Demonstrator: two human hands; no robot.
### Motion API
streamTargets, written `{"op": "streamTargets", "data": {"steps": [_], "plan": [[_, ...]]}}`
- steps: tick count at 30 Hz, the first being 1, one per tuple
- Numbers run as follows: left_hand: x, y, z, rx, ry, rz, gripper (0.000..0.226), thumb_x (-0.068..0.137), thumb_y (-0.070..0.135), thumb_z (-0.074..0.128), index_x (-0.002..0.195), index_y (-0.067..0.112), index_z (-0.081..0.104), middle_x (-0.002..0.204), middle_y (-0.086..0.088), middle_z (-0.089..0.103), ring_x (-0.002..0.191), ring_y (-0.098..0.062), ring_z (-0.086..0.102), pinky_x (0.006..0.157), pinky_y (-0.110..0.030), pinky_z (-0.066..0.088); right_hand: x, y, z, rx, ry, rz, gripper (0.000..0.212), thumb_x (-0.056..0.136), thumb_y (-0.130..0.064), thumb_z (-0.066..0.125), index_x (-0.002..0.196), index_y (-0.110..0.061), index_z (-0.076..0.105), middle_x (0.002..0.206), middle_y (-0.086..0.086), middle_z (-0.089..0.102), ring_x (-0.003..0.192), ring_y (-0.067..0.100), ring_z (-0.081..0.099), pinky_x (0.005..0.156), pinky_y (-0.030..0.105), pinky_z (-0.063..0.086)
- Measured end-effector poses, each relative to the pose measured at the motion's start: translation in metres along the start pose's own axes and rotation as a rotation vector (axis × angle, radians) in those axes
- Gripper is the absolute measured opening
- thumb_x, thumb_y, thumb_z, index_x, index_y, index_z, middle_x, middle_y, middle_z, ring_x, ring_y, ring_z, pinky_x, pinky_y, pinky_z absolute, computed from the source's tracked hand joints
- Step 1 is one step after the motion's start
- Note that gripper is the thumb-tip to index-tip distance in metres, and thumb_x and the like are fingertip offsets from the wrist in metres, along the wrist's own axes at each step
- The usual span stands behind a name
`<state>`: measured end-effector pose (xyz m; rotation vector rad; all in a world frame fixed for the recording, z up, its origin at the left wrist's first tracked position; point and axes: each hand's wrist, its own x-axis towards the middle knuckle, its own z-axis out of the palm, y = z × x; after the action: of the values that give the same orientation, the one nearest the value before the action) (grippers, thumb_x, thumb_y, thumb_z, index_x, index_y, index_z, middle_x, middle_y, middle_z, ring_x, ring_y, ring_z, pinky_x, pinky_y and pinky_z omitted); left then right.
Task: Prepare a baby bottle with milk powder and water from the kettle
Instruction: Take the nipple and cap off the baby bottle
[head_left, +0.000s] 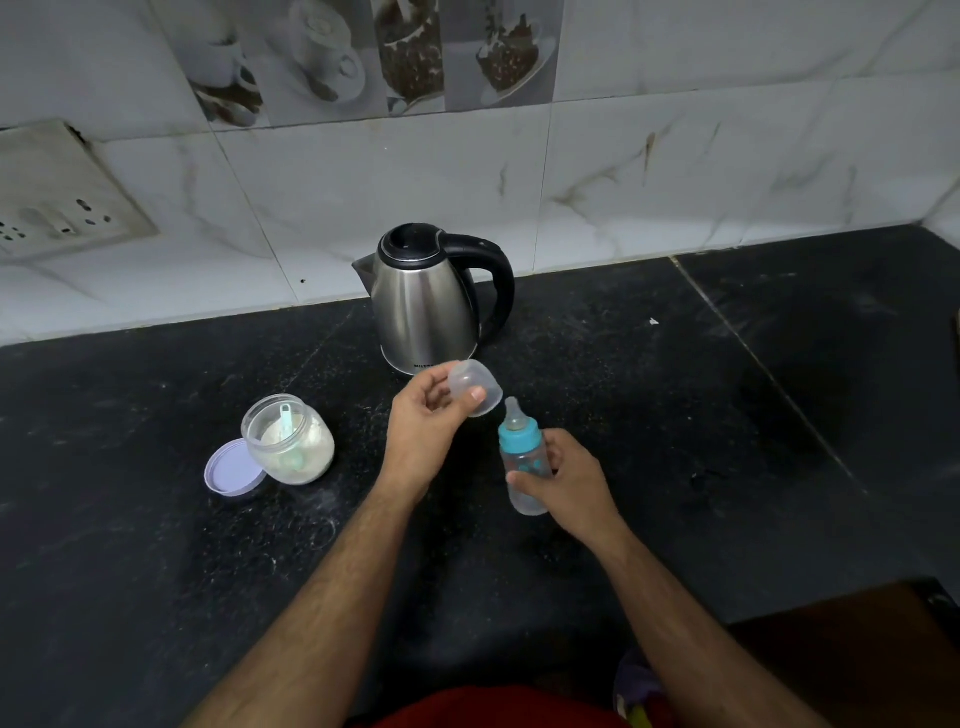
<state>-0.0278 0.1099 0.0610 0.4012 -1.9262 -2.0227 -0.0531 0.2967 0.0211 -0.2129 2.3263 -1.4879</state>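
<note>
My right hand (566, 483) grips a clear baby bottle (525, 460) with a blue collar and a teat, tilted slightly left above the counter. The bottle's clear dome cap (477, 387) is off it and pinched in my left hand (426, 431), just up and left of the teat. A steel kettle (428, 301) with a black lid and handle stands behind both hands, lid shut. To the left sits an open clear jar of milk powder (288, 441) with a pale green scoop inside it. The jar's lilac lid (228, 467) lies beside it.
The black stone counter (727, 415) runs to a marble-tiled wall. A wall socket plate (57, 202) is at the far left. A brown wooden surface (857, 649) shows at the lower right, below the counter's front edge.
</note>
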Motion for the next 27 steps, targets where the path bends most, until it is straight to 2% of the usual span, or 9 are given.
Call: {"op": "streamTargets", "data": {"steps": [3, 7, 10, 12, 14, 19, 23, 25, 27], "plan": [[0.014, -0.010, 0.005, 0.088, 0.025, -0.038, 0.043, 0.081, 0.015, 0.079, 0.122, 0.014, 0.065, 0.101, 0.007, 0.075, 0.094, -0.003, 0.071, 0.081, -0.019, 0.056, 0.004, 0.006, -0.015, 0.019, 0.095, 0.020, 0.050, 0.077, -0.018, 0.082, 0.116, -0.029, 0.052, 0.117, -0.011, 0.061, 0.110, 0.006, 0.059, 0.079, 0.015, 0.046], [0.032, -0.036, 0.013, 0.371, -0.012, -0.071, 0.048, 0.075, 0.016, 0.084, 0.119, 0.020, 0.066, 0.101, 0.012, 0.071, 0.089, 0.003, 0.068, 0.089, -0.024, 0.055, 0.011, 0.007, -0.031, 0.028, 0.170, 0.004, 0.052, 0.078, -0.019, 0.082, 0.119, -0.027, 0.052, 0.116, -0.011, 0.060, 0.106, 0.005, 0.059, 0.079, 0.014, 0.045], [0.043, -0.053, 0.020, 0.514, -0.065, -0.106, 0.054, 0.075, 0.016, 0.084, 0.125, 0.020, 0.063, 0.111, 0.008, 0.070, 0.099, -0.005, 0.066, 0.095, -0.029, 0.052, 0.015, 0.007, -0.037, 0.023, 0.199, -0.009, 0.051, 0.077, -0.019, 0.083, 0.116, -0.029, 0.052, 0.108, -0.017, 0.059, 0.101, 0.001, 0.059, 0.077, 0.013, 0.044], [0.050, -0.063, 0.025, 0.608, -0.094, -0.115, 0.058, 0.075, 0.017, 0.084, 0.129, 0.020, 0.061, 0.117, 0.005, 0.069, 0.102, -0.008, 0.065, 0.094, -0.026, 0.049, 0.017, 0.007, -0.039, 0.017, 0.200, -0.014, 0.051, 0.077, -0.020, 0.083, 0.114, -0.032, 0.050, 0.106, -0.019, 0.058, 0.100, -0.002, 0.058, 0.074, 0.011, 0.043], [0.054, -0.070, 0.029, 0.678, -0.113, -0.117, 0.061, 0.074, 0.017, 0.084, 0.131, 0.018, 0.060, 0.119, 0.002, 0.069, 0.102, -0.009, 0.064, 0.090, -0.022, 0.045, 0.019, 0.008, -0.041, 0.024, 0.200, -0.015, 0.051, 0.077, -0.019, 0.083, 0.114, -0.032, 0.050, 0.109, -0.016, 0.059, 0.102, 0.000, 0.059, 0.076, 0.012, 0.044], [0.057, -0.081, 0.038, 0.776, -0.154, -0.107, 0.063, 0.074, 0.017, 0.084, 0.132, 0.016, 0.060, 0.123, -0.002, 0.070, 0.108, -0.016, 0.065, 0.099, -0.030, 0.048, 0.022, 0.010, -0.044, 0.019, 0.201, -0.015, 0.053, 0.077, -0.018, 0.083, 0.119, -0.025, 0.052, 0.120, -0.006, 0.062, 0.110, 0.009, 0.060, 0.089, 0.023, 0.049], [0.058, -0.083, 0.038, 0.802, -0.164, -0.097, 0.067, 0.075, 0.021, 0.083, 0.136, 0.018, 0.057, 0.128, -0.003, 0.067, 0.115, -0.016, 0.062, 0.101, -0.027, 0.045, 0.021, 0.012, -0.044, 0.020, 0.178, -0.019, 0.054, 0.077, -0.019, 0.083, 0.121, -0.024, 0.051, 0.123, -0.005, 0.061, 0.114, 0.010, 0.059, 0.091, 0.023, 0.049], [0.056, -0.081, 0.037, 0.822, -0.178, -0.089, 0.075, 0.075, 0.023, 0.083, 0.142, 0.017, 0.051, 0.138, -0.004, 0.060, 0.125, -0.018, 0.056, 0.108, -0.033, 0.043, 0.019, 0.012, -0.043, 0.025, 0.173, -0.026, 0.054, 0.078, -0.019, 0.083, 0.121, -0.025, 0.051, 0.124, -0.005, 0.061, 0.114, 0.009, 0.059, 0.092, 0.024, 0.049], [0.051, -0.074, 0.036, 0.834, -0.133, -0.033, 0.073, 0.078, 0.027, 0.081, 0.143, 0.017, 0.050, 0.142, -0.004, 0.055, 0.130, -0.020, 0.052, 0.110, -0.038, 0.042, 0.017, 0.011, -0.043, 0.024, 0.169, -0.035, 0.054, 0.078, -0.019, 0.082, 0.122, -0.026, 0.051, 0.124, -0.007, 0.061, 0.113, 0.008, 0.058, 0.091, 0.022, 0.049]]}}
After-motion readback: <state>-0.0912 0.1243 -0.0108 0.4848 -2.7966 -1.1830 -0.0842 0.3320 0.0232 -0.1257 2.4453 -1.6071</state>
